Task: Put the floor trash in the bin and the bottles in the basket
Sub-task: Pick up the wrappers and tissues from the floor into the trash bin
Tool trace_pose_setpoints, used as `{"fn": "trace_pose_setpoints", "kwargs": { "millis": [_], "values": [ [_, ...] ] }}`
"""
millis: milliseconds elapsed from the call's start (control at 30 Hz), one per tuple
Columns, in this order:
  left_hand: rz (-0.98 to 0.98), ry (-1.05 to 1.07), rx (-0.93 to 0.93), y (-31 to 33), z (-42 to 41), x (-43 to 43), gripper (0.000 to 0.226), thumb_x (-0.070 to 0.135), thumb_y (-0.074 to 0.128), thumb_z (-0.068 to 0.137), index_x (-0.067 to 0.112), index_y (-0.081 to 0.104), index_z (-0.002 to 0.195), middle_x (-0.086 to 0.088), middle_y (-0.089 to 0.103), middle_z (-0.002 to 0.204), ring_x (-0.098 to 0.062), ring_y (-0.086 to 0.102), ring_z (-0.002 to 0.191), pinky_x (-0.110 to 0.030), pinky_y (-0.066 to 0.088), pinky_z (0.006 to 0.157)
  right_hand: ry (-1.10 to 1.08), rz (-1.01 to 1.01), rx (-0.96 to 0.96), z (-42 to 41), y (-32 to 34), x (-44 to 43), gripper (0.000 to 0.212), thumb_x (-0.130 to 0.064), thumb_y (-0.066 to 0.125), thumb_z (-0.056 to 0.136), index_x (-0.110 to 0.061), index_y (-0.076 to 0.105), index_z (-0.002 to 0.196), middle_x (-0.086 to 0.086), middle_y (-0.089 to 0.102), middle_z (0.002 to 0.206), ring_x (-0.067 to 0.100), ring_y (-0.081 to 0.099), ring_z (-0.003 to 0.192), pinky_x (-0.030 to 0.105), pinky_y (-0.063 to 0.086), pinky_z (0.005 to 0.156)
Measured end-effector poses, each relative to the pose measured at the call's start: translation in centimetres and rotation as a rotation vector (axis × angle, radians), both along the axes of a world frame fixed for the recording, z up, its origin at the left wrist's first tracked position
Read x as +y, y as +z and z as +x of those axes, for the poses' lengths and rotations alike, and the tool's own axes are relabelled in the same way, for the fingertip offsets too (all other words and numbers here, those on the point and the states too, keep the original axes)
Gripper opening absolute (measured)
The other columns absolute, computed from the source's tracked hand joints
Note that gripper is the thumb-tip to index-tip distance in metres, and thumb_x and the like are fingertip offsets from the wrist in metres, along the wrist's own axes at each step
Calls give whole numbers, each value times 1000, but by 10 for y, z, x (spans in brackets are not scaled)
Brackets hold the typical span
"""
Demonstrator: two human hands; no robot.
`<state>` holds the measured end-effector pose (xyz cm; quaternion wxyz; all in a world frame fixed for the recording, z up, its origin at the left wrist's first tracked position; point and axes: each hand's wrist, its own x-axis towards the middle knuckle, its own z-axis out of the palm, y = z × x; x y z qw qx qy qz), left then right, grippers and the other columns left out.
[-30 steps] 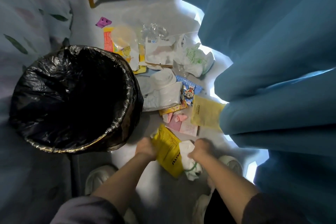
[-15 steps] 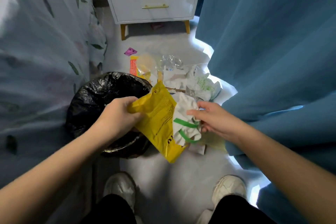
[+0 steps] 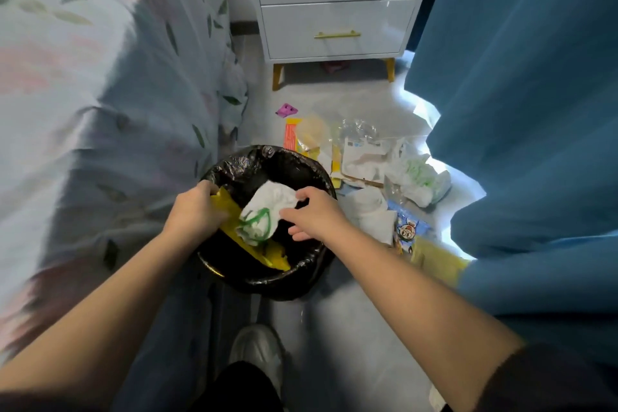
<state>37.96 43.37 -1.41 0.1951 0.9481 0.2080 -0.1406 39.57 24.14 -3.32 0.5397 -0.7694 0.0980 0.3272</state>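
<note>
**Wrappers at the bin mouth**

Both pieces of trash hang right over the black-lined bin (image 3: 234, 174). The left hand (image 3: 197, 211) clenches one end of a yellow wrapper (image 3: 267, 252), whose lower end already dips inside the bin's near rim. The right hand (image 3: 314, 214) has its fingers spread and loose, doing no more than touching the edge of a crumpled white bag with green print (image 3: 271, 207), which sits above the bin's centre.

Both items look nearly weightless and limp. The yellow film is probably slick and could cling to the fingers, so a pinch at a corner or a bunched fold should serve better than a flat grasp. The white bag crushes easily, and nothing here seems fragile.

Beyond the bin and to its right, more wrappers, tissues and a cartoon packet (image 3: 406, 231) lie scattered on a smooth pale floor (image 3: 351, 328). No bottle or basket can be made out. The space is narrow, with a leaf-print bedcover (image 3: 83, 77) left of the bin, a blue curtain (image 3: 535, 110) to its right and a white drawer unit (image 3: 334, 10) beyond it.
</note>
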Motion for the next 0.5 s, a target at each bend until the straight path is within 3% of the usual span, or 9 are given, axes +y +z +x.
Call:
{"fn": "trace_pose_setpoints", "kwargs": {
  "millis": [100, 200, 333, 400, 500],
  "values": [
    [74, -100, -26, -8, 2, -4, 58, 12, 69, 78, 9, 47, 132, -18, 55, 127, -38, 50, 117, -40, 42, 90, -24, -8, -18, 0, -2, -18, 53, -18, 64, 87, -15, 45, 136, 10, 63, 107, 25, 71, 80, 34, 60, 70],
    [220, -289, -247, -3, 7, -23, 50, 10, 67, 74, 7, 54, 122, -16, 53, 123, -38, 51, 111, -46, 48, 84, -58, -59, -114, -4, -4, -56, 33, -19, 62, 88, -17, 57, 120, 4, 66, 100, 21, 71, 78, 31, 58, 64],
    [123, -689, -485, -2, 9, -101, 34, 12, 68, 73, 10, 61, 106, -10, 60, 100, -34, 59, 92, -44, 52, 71, -179, -309, -172, -14, -32, -142, 21, -20, 64, 82, -21, 61, 103, 1, 66, 94, 19, 63, 80, 35, 54, 77],
    [42, -822, -424, -17, 10, -148, 29, 13, 64, 74, 12, 60, 102, -8, 60, 97, -32, 60, 90, -42, 51, 70, -178, -467, -105, -22, -55, -183, 30, -20, 67, 81, -18, 61, 110, 4, 66, 106, 18, 58, 89, 29, 49, 82],
    [-2, -850, -149, -57, 12, -202, 30, 16, 58, 83, 14, 53, 112, -7, 54, 111, -30, 55, 103, -40, 48, 78, -52, -611, -9, -35, -93, -221, 48, -19, 67, 82, -14, 52, 127, 9, 58, 125, 23, 56, 112, 27, 43, 88]
  ]
}}
